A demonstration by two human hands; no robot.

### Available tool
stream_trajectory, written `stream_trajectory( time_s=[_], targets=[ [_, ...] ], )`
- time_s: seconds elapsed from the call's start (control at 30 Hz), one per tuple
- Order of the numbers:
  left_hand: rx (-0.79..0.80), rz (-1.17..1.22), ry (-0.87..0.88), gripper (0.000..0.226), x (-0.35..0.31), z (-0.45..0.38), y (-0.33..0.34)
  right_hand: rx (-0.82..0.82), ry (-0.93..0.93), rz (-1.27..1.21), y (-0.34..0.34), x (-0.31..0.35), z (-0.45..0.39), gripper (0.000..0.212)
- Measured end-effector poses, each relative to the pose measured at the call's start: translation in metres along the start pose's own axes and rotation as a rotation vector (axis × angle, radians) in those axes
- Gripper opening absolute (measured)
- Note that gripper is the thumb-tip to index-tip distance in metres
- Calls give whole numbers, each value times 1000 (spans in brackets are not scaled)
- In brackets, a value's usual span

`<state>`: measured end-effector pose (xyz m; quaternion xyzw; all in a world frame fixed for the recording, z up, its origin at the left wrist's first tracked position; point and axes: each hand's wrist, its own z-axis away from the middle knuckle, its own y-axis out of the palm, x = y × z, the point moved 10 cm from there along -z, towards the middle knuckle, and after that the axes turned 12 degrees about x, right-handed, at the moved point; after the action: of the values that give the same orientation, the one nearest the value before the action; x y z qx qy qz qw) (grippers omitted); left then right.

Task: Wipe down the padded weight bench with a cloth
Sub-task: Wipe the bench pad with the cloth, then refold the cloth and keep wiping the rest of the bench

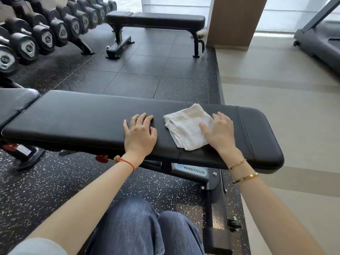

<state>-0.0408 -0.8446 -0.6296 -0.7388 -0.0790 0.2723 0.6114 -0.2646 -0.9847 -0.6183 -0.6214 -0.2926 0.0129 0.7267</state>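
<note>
A black padded weight bench [82, 118] runs across the view in front of me, its long pad level. On the right half of the pad lies a white folded cloth [185, 126] with faint yellowish stains. My right hand [219, 132] lies flat on the cloth's right part, fingers spread, pressing it onto the pad. Left of the cloth and apart from it, my left hand [140, 134] rests palm down on the bare pad, fingers apart and holding nothing.
A second flat bench [156, 20] stands further back on the dark rubber floor. A rack of dumbbells [46, 32] lines the left side. A wooden pillar [233, 21] and a treadmill [318, 39] stand at the right. My knees in jeans [145, 229] are below the bench.
</note>
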Motion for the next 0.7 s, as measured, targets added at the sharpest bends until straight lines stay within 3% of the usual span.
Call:
stream_trajectory(
  time_s=[0.2,0.3,0.5,0.7],
  targets=[
    [-23,12,2,46,3,-1,1,-126,-85,-161,-13,9,-3,28],
    [-35,23,17,44,4,-2,1,-116,-92,-245,-14,14,-10,17],
    [-18,64,142,35,-11,2,-21,70,-23,-332,-9,30,-21,18],
    [56,96,160,32,-24,4,-88,313,165,-685,-27,51,7,14]
  ],
)
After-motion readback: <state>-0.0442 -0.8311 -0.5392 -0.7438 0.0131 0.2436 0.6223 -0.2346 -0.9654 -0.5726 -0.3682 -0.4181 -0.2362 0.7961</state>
